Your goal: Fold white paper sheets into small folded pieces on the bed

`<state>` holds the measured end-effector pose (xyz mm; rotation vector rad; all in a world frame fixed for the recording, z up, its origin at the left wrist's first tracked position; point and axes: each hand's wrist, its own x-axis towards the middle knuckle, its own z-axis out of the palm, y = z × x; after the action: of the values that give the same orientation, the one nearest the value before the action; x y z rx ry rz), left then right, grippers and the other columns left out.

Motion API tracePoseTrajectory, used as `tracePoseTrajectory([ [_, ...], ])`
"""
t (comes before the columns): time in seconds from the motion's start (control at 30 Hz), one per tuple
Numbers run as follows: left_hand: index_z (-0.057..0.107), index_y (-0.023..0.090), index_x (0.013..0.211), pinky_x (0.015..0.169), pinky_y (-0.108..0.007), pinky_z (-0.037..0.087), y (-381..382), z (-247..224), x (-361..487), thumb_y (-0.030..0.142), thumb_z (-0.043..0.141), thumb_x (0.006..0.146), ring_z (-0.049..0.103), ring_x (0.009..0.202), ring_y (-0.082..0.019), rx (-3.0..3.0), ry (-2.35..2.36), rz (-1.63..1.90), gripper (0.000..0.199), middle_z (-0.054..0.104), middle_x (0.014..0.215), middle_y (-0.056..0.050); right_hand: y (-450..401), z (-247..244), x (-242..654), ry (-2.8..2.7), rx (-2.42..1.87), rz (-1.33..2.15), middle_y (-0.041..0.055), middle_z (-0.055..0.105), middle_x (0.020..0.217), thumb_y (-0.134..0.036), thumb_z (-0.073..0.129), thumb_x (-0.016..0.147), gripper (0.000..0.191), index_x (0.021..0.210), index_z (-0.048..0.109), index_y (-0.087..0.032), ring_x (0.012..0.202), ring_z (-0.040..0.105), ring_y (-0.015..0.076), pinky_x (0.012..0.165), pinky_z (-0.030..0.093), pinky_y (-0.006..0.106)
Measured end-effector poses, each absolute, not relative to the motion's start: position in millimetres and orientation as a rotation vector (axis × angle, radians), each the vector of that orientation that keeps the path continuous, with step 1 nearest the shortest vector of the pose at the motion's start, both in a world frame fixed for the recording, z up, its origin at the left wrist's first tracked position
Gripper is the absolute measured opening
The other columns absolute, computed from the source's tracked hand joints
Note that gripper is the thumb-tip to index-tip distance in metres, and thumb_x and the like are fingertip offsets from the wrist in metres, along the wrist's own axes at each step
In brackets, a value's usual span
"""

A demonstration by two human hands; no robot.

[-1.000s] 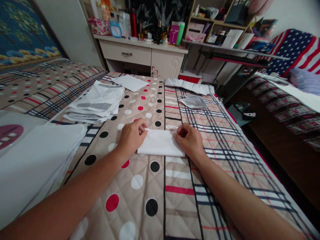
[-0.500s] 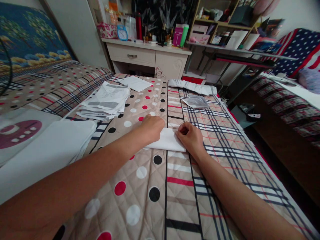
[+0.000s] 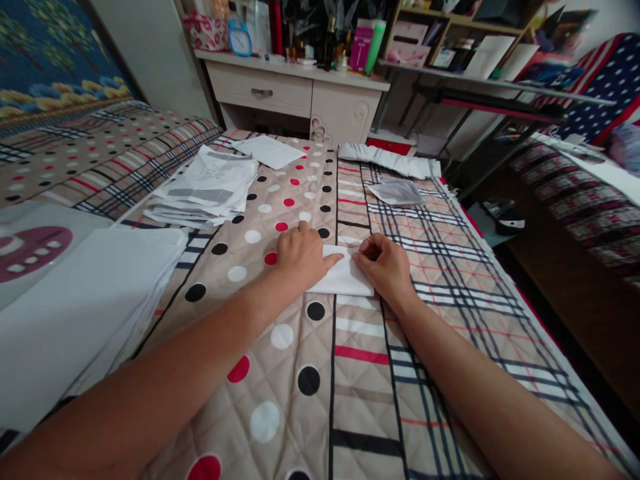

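Note:
A folded white sheet of paper (image 3: 345,275) lies on the patterned bedspread in front of me. My left hand (image 3: 303,257) rests on its left end, palm down, the thumb stretched out across the paper and apart from the fingers. At the opposite end, my right hand (image 3: 386,270) pinches the paper's edge between thumb and forefinger, the other fingers curled. The left end of the sheet is hidden under my left hand.
To the left lie a stack of printed papers (image 3: 205,190) and a larger pile of blank white sheets (image 3: 95,293). Farther back are a white sheet (image 3: 270,152), a grey-white packet (image 3: 397,192) and a pleated white strip (image 3: 387,160). A white dresser (image 3: 260,87) stands beyond the bed.
My left hand has shifted slightly left and unfolded from a closed shape, its thumb now stretched over the paper. My right hand keeps its pinch. The view has tilted slightly downward.

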<state>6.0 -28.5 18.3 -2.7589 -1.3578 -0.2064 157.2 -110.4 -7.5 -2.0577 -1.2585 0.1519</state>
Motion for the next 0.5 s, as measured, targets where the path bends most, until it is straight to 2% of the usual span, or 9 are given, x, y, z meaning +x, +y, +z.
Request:
tracePoseTrajectory([
  [0.17, 0.06, 0.007, 0.109, 0.084, -0.042, 0.044, -29, 10, -2, 0.06, 0.051, 0.087, 0.055, 0.102, -0.032, -2.751, -1.305, -0.265, 0.058, 0.057, 0.111, -0.017, -111, -10, 159, -1.249, -2.019, 0.195, -0.0028, 0.062, 0.065, -0.026, 0.064, 0.069, 0.008, 0.073, 0.059, -0.021, 0.058, 0.056, 0.0133, 0.053, 0.036, 0.024],
  [0.33, 0.058, 0.01, 0.11, 0.087, -0.044, 0.041, -32, 10, -15, 0.069, 0.054, 0.081, 0.052, 0.105, -0.033, -2.817, -1.204, -0.26, 0.066, 0.056, 0.113, -0.016, -110, -13, 157, -1.221, -1.977, 0.222, -0.0026, 0.061, 0.064, -0.025, 0.064, 0.069, 0.008, 0.073, 0.059, -0.021, 0.057, 0.054, 0.0129, 0.053, 0.037, 0.024],
  [0.5, 0.056, 0.01, 0.111, 0.088, -0.042, 0.039, -33, 8, -19, 0.063, 0.054, 0.084, 0.051, 0.106, -0.032, -2.831, -1.215, -0.301, 0.06, 0.056, 0.114, -0.016, -111, -11, 166, -1.13, -1.844, 0.298, -0.0019, 0.061, 0.066, -0.024, 0.067, 0.067, 0.012, 0.074, 0.059, -0.019, 0.058, 0.053, 0.0127, 0.056, 0.041, 0.025],
])
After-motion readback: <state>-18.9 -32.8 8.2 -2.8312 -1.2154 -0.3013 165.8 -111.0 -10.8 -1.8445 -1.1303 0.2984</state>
